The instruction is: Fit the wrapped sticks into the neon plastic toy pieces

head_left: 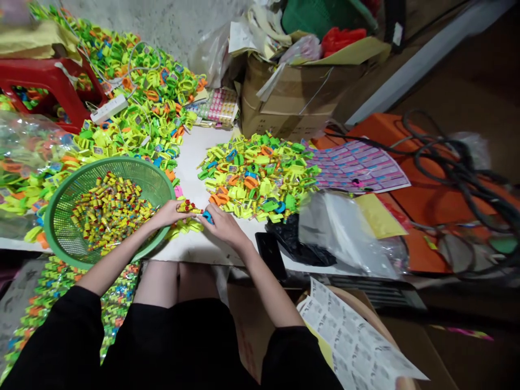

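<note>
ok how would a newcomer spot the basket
Find the white table. On its left side, beside the left hand, sits a round green mesh basket. Unlike the loose bright heaps nearby, it holds small yellow-and-red pieces.

Blue piece [208, 217] partly behind right hand [224, 226]

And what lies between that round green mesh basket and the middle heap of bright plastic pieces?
White tabletop, with a few loose pink and yellow pieces; over it, the left hand holds small yellow-and-red ones. The head view shows this.
</note>
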A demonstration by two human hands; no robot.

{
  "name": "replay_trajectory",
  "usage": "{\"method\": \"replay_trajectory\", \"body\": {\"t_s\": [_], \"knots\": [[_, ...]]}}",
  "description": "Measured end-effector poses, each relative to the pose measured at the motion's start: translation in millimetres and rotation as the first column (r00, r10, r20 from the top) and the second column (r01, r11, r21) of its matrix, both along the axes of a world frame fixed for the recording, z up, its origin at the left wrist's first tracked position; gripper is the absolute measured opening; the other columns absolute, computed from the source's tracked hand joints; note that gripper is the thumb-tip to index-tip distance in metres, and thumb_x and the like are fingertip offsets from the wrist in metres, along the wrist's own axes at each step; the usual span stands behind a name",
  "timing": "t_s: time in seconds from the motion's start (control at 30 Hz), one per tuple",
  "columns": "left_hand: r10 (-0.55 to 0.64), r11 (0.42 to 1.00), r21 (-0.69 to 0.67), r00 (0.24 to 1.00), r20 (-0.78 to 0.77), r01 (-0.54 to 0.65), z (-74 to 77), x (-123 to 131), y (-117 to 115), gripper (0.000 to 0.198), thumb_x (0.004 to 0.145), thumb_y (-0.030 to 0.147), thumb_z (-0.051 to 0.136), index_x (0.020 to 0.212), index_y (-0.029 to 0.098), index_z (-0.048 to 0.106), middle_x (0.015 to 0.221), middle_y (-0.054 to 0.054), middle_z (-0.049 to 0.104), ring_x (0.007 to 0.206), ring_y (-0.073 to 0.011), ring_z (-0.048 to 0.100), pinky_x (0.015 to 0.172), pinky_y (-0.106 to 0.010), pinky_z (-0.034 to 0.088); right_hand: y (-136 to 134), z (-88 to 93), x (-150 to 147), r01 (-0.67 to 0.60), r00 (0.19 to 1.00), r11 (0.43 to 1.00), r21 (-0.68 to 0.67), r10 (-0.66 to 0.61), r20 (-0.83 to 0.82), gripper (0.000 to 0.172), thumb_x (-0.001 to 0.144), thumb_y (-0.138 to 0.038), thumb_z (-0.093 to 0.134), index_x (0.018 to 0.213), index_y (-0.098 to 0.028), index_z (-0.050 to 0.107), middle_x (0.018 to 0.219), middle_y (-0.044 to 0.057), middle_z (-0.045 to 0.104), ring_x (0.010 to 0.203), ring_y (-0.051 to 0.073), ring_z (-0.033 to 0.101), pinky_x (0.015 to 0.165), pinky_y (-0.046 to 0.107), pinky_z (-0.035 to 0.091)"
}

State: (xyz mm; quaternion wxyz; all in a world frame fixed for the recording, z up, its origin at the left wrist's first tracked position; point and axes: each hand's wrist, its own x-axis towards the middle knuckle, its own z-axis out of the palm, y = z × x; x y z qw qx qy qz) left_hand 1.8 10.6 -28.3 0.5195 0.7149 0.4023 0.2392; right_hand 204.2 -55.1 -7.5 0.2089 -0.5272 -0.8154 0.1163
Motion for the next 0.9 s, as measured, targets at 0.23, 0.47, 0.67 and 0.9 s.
{"method": "replay_trajectory", "body": {"t_s": [0.23,0.47,0.67,0.9], "knots": [[0.003,1.000,-0.001,1.000,-0.024,-0.003,8.7,-1,-3,0.044,0.069,0.055,0.068,0.076,0.012,0.062,0.053,0.005,0.056,0.043,-0.0077,0.046,0.043,-0.018,0.033,2,-3.1,-3,-0.014,0.993,0.999,0.045,0.009,0.120,0.026,0.098,-0.040,0.037,0.095,-0.020,0.052,0.089,0.007,0.060,0.076,0.020,0.058,0.062,0.028,0.034],[0.013,1.000,-0.001,0.999,-0.032,-0.013,1.3,-3,-2,0.043,0.070,0.052,0.069,0.086,0.012,0.066,0.059,0.003,0.060,0.049,-0.0102,0.054,0.046,-0.019,0.036,1,0.0,-2,-0.028,0.984,0.999,0.036,0.021,0.177,0.024,0.097,-0.039,0.039,0.097,-0.020,0.053,0.090,0.008,0.062,0.074,0.020,0.059,0.062,0.028,0.034],[0.009,0.999,0.034,0.999,-0.035,-0.008,0.8,-2,-1,0.042,0.069,0.052,0.068,0.083,0.013,0.065,0.058,0.004,0.060,0.051,-0.0108,0.055,0.048,-0.018,0.038,0,-0.1,-3,-0.021,0.980,0.999,0.039,0.013,0.198,0.024,0.098,-0.040,0.037,0.096,-0.020,0.052,0.089,0.007,0.063,0.073,0.021,0.060,0.061,0.028,0.034],[-0.103,0.995,0.005,0.993,-0.064,0.103,10.8,-6,1,0.042,0.070,0.051,0.068,0.082,0.012,0.063,0.059,0.003,0.059,0.048,-0.0090,0.051,0.046,-0.018,0.036,-1,3.5,-3,-0.030,0.989,0.999,-0.042,0.036,0.140,0.025,0.096,-0.044,0.040,0.098,-0.021,0.051,0.088,0.006,0.064,0.072,0.020,0.059,0.060,0.027,0.034]]}}
